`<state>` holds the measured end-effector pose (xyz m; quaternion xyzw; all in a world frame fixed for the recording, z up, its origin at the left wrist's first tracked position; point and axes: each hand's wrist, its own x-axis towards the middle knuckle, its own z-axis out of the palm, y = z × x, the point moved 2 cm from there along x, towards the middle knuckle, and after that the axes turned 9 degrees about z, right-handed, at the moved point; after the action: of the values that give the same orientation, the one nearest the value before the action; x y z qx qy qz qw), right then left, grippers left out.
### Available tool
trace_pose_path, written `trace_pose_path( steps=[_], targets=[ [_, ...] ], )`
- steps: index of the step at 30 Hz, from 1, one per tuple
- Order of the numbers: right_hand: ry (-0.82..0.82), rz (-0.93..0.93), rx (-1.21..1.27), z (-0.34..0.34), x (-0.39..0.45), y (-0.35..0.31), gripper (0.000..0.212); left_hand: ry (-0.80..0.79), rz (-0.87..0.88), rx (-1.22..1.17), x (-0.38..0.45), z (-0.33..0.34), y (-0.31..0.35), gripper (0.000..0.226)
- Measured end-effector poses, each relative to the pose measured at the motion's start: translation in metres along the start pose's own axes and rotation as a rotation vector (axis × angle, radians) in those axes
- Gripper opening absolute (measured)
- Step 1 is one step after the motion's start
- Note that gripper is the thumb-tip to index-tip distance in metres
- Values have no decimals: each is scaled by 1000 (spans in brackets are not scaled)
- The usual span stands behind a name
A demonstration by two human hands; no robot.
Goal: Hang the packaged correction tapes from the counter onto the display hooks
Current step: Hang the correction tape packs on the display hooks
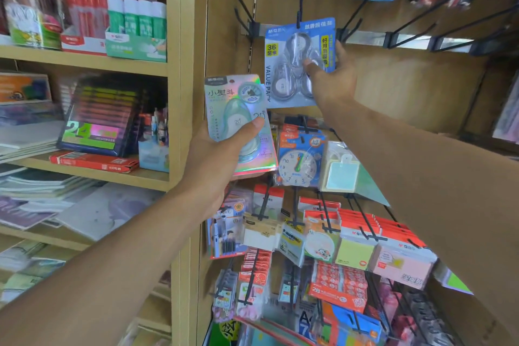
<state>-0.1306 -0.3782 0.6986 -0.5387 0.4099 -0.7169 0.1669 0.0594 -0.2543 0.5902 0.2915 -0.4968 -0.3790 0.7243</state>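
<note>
Bare hooks (238,3) flank the hung blue pack (283,64).

glue sticks (136,19) on shelf (84,60); toy clock (299,167), sticky notes (354,255) hanging.

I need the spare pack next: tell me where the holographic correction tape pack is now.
In the head view, the holographic pack is centre-left, gripped by the left hand, just below-left of the blue pack that the right hand holds at a hook.
</note>
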Motion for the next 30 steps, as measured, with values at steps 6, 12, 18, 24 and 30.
trace_pose_path(
  steps=[6,12,18,24,30],
  targets=[
    [8,82,-124,7,23,17,46,-70,30,46,9,-2,3,35],
    [-16,173,-258,12,33,15,60,-119,37,78,12,-7,2,55],
    [85,41,-554,-10,6,-13,66,-121,103,135,3,-9,-2,63],
    [-390,199,-274,-10,-78,-46,43,22,123,117,1,-1,-5,82],
    [-571,366,-163,-8,-130,-41,34,84,213,170,2,6,-4,73]
  ],
)
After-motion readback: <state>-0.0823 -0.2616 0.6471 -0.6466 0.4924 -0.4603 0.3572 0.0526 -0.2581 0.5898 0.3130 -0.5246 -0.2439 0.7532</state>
